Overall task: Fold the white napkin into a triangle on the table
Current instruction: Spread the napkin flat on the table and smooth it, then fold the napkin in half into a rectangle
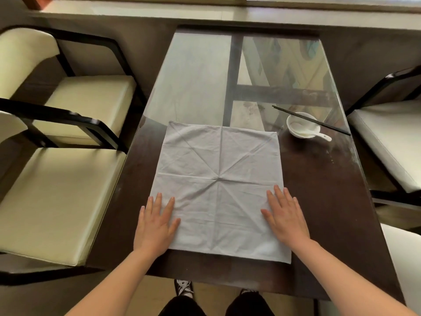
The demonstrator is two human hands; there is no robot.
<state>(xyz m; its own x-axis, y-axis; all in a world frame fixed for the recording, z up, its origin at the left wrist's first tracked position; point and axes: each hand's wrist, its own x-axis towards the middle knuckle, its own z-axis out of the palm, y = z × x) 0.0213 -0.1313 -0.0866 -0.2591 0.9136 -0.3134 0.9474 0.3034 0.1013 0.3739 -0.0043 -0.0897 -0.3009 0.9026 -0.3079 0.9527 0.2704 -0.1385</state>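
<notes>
Glass-topped table (319, 201) bears the unfolded white napkin (218, 179), both hands, left (156, 224) and right (286, 216), pressing it flat-fingered.

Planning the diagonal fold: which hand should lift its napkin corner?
Probably the right hand. Both lie flat on the napkin, but its diagonal ends at the far-left corner; the left hand would fold toward the bowl.
</notes>
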